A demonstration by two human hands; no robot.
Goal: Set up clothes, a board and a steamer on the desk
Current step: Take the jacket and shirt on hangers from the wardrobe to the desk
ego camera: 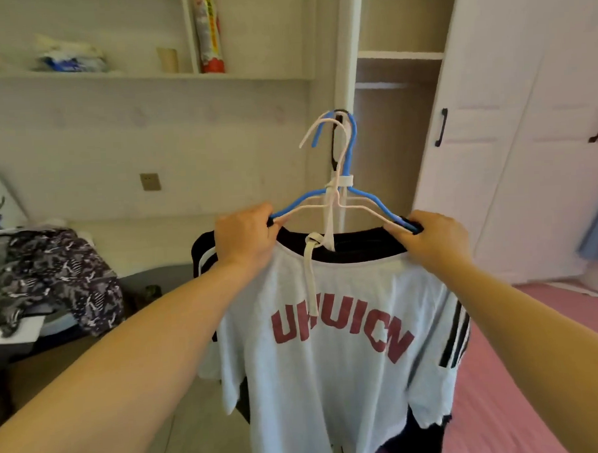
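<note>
Bedroom walls and a white wardrobe (513, 148) frame what you see, and that wardrobe is your landmark: its open compartment sits just behind the hangers, its closed doors to the right of them. Below and right of the wardrobe lies a pink bed cover (503, 388). Far to its left, a dark surface, perhaps the desk (56, 356), carries a patterned garment (60, 274); wall shelves (140, 75) run above that.

You hold the clothes in front of the wardrobe: a white T-shirt (330, 344) with red lettering over a black garment (346, 250), on a blue hanger (350, 148) and a white hanger (315, 131). Your left hand (245, 237) grips the hangers' left shoulder, your right hand (431, 237) the right one, fingers curled round both.

By my reading, you're early: the clothes have not reached the desk, and neither board nor steamer is in sight.
</note>
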